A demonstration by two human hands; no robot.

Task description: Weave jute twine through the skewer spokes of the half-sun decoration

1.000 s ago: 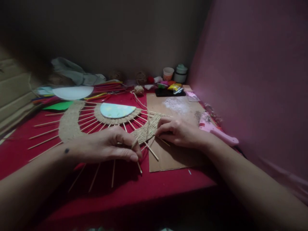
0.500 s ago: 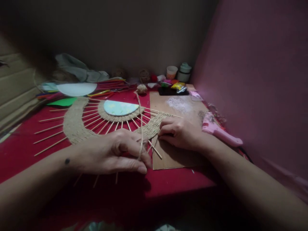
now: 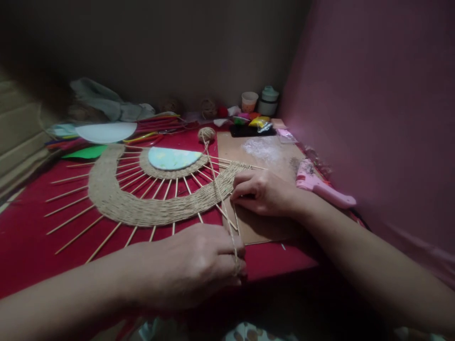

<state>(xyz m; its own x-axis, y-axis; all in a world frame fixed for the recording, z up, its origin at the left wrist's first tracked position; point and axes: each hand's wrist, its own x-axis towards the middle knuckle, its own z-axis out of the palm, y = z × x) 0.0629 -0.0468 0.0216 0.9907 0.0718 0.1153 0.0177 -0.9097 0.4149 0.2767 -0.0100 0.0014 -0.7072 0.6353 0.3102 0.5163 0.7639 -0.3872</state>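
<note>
Left hand [image 3: 199, 265] drawn back pulling twine [image 3: 218, 189], right hand [image 3: 263, 192] pressing woven band [image 3: 142, 210]

Twine ball [image 3: 206, 134] behind woven fan [image 3: 156, 208], cardboard [image 3: 263, 156] to its rt.

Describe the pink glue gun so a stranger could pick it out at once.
Start at the brown cardboard sheet on the red table. Just off its right edge, beside the right hand, lies the pink glue gun. It is the only long pink tool there, lying flat with its handle toward the pink wall.
</note>
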